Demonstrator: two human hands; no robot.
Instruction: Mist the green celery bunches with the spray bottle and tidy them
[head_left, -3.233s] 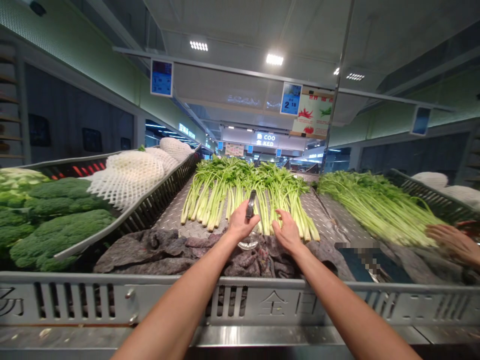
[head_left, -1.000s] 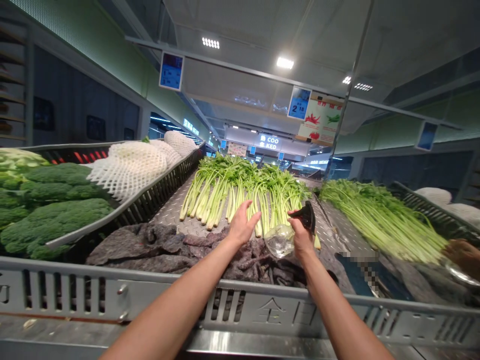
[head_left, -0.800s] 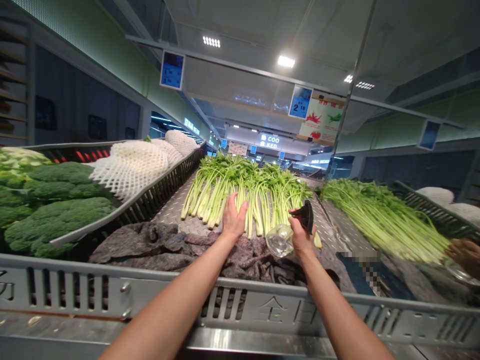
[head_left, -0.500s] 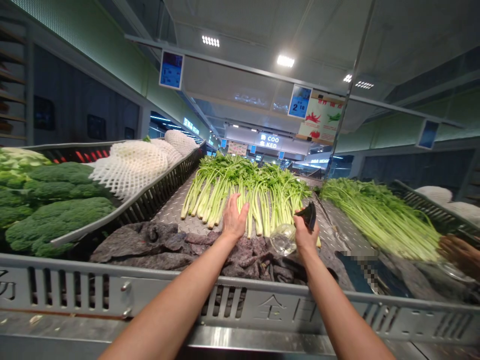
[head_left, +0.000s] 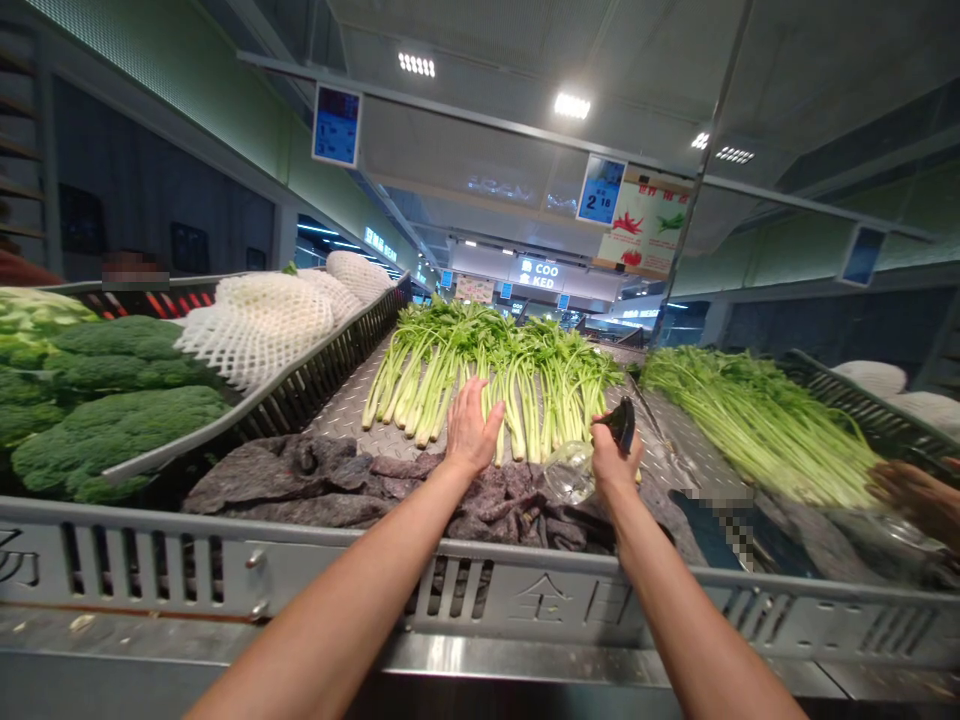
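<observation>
Bunches of celery lie side by side on a patterned metal shelf, leaves at the back and pale stalk ends toward me. My left hand is over the stalk ends near the middle, its fingers extended and thumb apart, holding nothing. Whether its fingertips touch the stalks I cannot tell. My right hand grips a spray bottle with a clear body and a black trigger head, tilted beside the right-hand stalks. Beneath both hands a crumpled dark grey cloth runs along the front of the shelf.
At left, broccoli and white foam-netted produce sit behind a black slatted divider. A grey slotted barrier crosses the front. On the right, a mirror reflects the celery and a hand. Price signs hang above.
The whole view has shifted slightly, with the shelf now a little higher in the picture. Both hands keep nearly the same places over the celery, and the right still grips the spray bottle.
</observation>
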